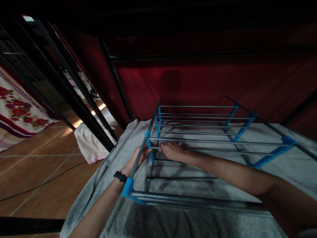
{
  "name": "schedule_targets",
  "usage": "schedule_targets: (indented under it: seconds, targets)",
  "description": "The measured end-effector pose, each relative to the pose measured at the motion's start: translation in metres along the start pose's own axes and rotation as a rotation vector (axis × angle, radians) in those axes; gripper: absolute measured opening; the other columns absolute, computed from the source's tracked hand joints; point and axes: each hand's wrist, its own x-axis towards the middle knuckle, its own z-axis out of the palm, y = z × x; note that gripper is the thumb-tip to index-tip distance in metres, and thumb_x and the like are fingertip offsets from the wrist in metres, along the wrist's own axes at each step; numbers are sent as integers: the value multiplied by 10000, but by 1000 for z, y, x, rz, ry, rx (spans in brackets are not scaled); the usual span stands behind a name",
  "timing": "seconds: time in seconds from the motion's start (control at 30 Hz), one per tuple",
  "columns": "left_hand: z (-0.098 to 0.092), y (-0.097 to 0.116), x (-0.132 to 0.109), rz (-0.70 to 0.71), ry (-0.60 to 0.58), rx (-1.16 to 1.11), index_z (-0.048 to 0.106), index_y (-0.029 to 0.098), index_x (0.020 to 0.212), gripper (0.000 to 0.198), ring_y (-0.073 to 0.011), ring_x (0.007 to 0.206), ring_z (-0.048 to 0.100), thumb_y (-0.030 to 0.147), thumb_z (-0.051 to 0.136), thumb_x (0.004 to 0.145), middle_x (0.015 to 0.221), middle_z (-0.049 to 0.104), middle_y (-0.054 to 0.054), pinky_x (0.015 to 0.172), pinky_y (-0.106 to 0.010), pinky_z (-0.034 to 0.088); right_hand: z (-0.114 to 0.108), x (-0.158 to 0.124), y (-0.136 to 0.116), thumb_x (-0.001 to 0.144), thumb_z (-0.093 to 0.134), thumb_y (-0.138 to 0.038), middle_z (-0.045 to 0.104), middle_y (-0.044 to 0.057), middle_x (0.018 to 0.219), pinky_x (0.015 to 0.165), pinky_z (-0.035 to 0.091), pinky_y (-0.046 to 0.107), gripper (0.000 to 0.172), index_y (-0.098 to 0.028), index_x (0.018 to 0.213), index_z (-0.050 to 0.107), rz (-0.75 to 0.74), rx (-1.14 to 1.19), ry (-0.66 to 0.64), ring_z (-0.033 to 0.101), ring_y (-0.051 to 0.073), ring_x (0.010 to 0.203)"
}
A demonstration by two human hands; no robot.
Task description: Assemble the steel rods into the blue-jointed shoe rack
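A metal rack of grey rods and blue plastic joints lies on a grey blanket. My left hand, with a black band on its wrist, is wrapped round a grey upright pole of the rack near a blue joint. Just to its right, my right hand has its fingers closed over a horizontal grey rod where that rod meets the same blue joint.
Dark red fabric hangs behind the rack. Black metal frame bars slant down at the left. A brown tiled floor with a thin cable, a pale striped cloth and a flowered fabric lies at the left.
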Motion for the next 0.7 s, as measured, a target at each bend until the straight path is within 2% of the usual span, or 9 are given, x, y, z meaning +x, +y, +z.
schedule_targets:
  seconds: [0.17, 0.4, 0.6, 0.7]
  targets:
    - [1, 10, -2, 82, -12, 90, 697, 220, 1087, 316, -315, 1093, 656, 379, 693, 813, 1121, 724, -79, 979, -404, 529, -5, 5, 1, 1024, 377, -398, 735, 108, 1001, 737, 454, 290, 354, -181, 1048, 655, -9, 12, -27, 692, 222, 940]
    - [7, 11, -6, 163, -8, 207, 642, 98, 1134, 338, -287, 1048, 655, 326, 565, 897, 1091, 710, -103, 934, -360, 531, -7, 3, 1, 1030, 364, -375, 729, 85, 1042, 765, 446, 275, 328, -200, 1055, 641, -9, -23, -38, 681, 211, 986]
    - [12, 4, -10, 193, 86, 253, 597, 128, 1212, 387, -328, 1200, 589, 310, 627, 872, 1241, 658, -139, 1057, -428, 468, -5, -10, -6, 1039, 309, -373, 705, 124, 1106, 824, 464, 337, 344, -189, 1166, 571, 18, -105, -22, 678, 255, 1008]
    - [13, 7, -12, 156, 109, 223, 633, 131, 1127, 335, -315, 1179, 594, 312, 674, 848, 1149, 687, -104, 1046, -391, 469, -6, -13, -5, 1044, 297, -370, 711, 127, 1084, 803, 463, 335, 343, -189, 1166, 561, 27, -130, -26, 688, 257, 980]
